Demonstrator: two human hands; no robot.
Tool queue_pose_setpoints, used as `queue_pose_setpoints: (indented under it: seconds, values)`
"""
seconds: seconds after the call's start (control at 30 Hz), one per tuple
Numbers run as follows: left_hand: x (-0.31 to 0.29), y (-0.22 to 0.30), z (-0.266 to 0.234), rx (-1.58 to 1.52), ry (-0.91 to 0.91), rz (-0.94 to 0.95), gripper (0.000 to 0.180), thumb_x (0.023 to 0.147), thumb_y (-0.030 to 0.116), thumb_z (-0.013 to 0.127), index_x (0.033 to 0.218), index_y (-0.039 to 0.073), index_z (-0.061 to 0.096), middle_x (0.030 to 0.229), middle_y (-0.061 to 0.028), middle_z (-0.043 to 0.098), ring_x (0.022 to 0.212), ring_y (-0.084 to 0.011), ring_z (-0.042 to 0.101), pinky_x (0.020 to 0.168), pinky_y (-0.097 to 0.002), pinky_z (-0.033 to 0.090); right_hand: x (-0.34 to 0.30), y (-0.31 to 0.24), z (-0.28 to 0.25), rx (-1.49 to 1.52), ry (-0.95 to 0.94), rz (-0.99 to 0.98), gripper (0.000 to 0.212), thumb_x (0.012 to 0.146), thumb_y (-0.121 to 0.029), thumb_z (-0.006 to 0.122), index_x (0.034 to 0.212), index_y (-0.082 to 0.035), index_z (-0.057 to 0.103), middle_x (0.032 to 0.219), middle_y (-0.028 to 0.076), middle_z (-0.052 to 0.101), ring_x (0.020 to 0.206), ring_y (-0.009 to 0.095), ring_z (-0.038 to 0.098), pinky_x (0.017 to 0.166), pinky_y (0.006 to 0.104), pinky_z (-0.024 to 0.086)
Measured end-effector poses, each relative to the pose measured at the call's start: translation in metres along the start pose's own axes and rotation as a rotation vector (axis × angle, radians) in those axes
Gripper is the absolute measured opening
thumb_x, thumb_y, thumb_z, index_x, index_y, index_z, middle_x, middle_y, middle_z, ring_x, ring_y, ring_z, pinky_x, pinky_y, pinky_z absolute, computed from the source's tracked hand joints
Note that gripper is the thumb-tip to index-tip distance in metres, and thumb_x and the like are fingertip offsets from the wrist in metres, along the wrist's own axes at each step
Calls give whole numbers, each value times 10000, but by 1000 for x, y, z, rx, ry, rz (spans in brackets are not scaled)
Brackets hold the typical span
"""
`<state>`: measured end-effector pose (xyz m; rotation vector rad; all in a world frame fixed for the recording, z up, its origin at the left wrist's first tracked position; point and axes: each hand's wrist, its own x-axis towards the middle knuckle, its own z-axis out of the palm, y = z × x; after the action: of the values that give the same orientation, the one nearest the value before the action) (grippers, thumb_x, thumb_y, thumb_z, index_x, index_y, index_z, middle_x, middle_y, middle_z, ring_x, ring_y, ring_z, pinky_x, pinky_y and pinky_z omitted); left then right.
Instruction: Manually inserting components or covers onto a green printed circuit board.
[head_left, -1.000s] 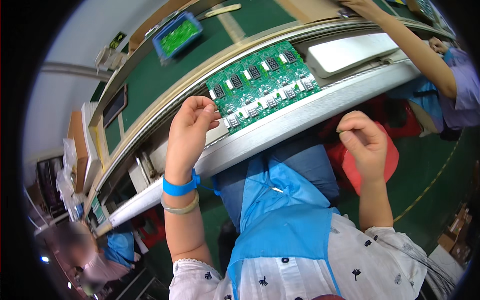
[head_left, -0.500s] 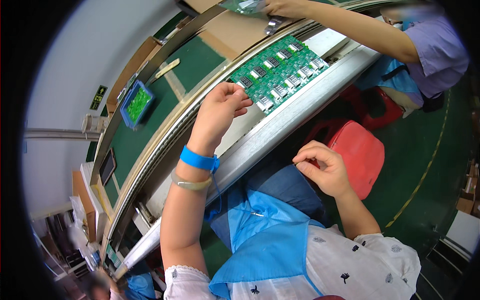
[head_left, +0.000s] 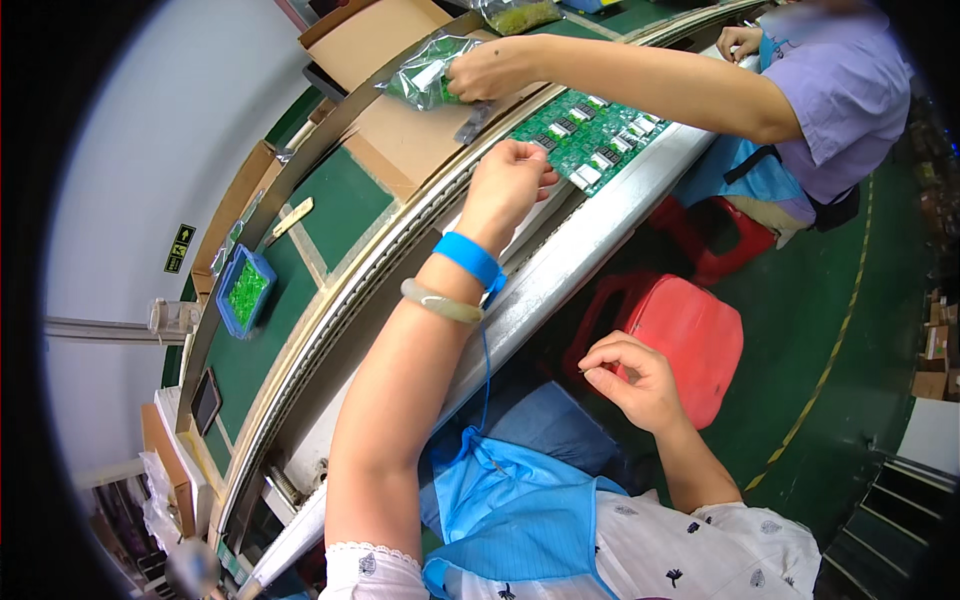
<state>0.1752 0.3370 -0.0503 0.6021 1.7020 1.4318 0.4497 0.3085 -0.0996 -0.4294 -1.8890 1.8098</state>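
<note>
A green circuit board (head_left: 571,150) with rows of small digit displays and white parts lies on the rail of the curved line. My left hand (head_left: 512,185) is at its near left end, fingers closed at the board's edge. A blue wrist strap (head_left: 468,258) with a cord and a pale bangle are on that arm. My right hand (head_left: 637,378) hangs over the floor beside the red stool (head_left: 685,335), with thumb and forefinger pinched together. A tiny speck shows at those fingertips, too small to name.
Across the line, a co-worker's hand (head_left: 480,72) holds a clear plastic bag (head_left: 425,75) over cardboard, their arm crossing above the board's far end. A blue basket (head_left: 262,268) of green pieces and a dark tablet-like thing (head_left: 206,402) sit on the green belt. A metal edge (head_left: 520,305) runs before me.
My left hand and the circuit board have moved together farther along the rail. The co-worker's hand and bag have come nearer and left. My right hand stays pinched. The view has turned somewhat.
</note>
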Motion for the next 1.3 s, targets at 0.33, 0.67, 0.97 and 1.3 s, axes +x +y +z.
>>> queue_pose_setpoints:
  seconds: [0.33, 0.67, 0.97, 1.3]
  values:
    - [-18, -5, -5, 24, -48, 99, 188, 1053, 186, 579, 1149, 25, 595, 1178, -120, 676, 1073, -202, 663, 907, -348, 547, 1, -6, 9, -36, -11, -27, 117, 924, 2, 718, 1037, -20, 737, 1000, 67, 686, 875, 139, 646, 752, 252, 512]
    - [-153, -29, -139, 29, 10, 207, 145, 1061, 172, 589, 1143, 60, 631, 1071, -53, 702, 947, -107, 624, 858, -260, 509, 11, -19, 52, -17, -118, -29, 110, 941, -13, 703, 1045, -19, 737, 992, 57, 688, 868, 139, 642, 771, 263, 517]
    - [-298, -60, -213, 51, 135, 121, 81, 1028, 74, 581, 1086, 23, 602, 982, -51, 668, 867, -109, 579, 813, -252, 490, 34, -45, 120, -249, -127, -210, 125, 946, -122, 720, 1026, -28, 740, 972, 102, 713, 859, 205, 658, 790, 306, 532]
    - [-375, -115, -211, -55, 360, 202, 71, 1022, 72, 598, 1075, 25, 605, 965, -8, 637, 906, -85, 581, 822, -229, 474, 38, -55, 176, -481, -165, -359, 132, 938, -121, 727, 1016, -15, 720, 924, 84, 687, 796, 184, 626, 740, 300, 515]
